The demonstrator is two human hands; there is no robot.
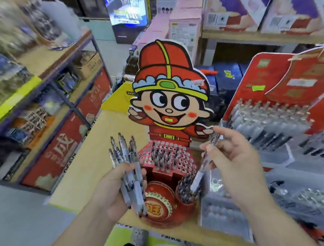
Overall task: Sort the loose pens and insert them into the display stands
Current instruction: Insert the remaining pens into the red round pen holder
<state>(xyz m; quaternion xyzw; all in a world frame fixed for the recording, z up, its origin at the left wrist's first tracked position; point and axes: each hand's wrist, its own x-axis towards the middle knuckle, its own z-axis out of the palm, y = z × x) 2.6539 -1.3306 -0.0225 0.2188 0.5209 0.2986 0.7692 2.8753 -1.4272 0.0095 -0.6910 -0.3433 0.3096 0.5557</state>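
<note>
Bundle of loose clear-barrelled pens with dark tips (131, 172): gripped in the left hand (112, 192), fingers curled round the lower barrels, clicker ends fanned upward, tips pointing down. The bundle sat just left of the stand's front, over the table edge.

Single clear-barrelled pen (198, 178): pinched in the right hand (239, 160) between thumb and curled fingers, tilted, lower end down over the round red cup (179, 197) at the stand's front right. The cup was already packed with dark-tipped pens. Contact between pen end and cup contents could not be told; motion blur.

Red cardboard display stand with a cartoon boy cut-out in a red and yellow cap (167, 85): upright on the table, between the two hands. Its red stepped panel of small round holes (187, 161) held a cluster of standing pens (162, 156) near the centre; surrounding holes were open. A red drum-shaped ornament with a gold rim (158, 206) sat at the front, left of the cup, partly behind the bundle's tips.

Pale yellow-tan table top (85, 163): bore the stand.

A second red display board with rows of clear pens (268, 122) stood to the right, blurred. Metal shelving with boxed goods (63, 86) stood to the left.
</note>
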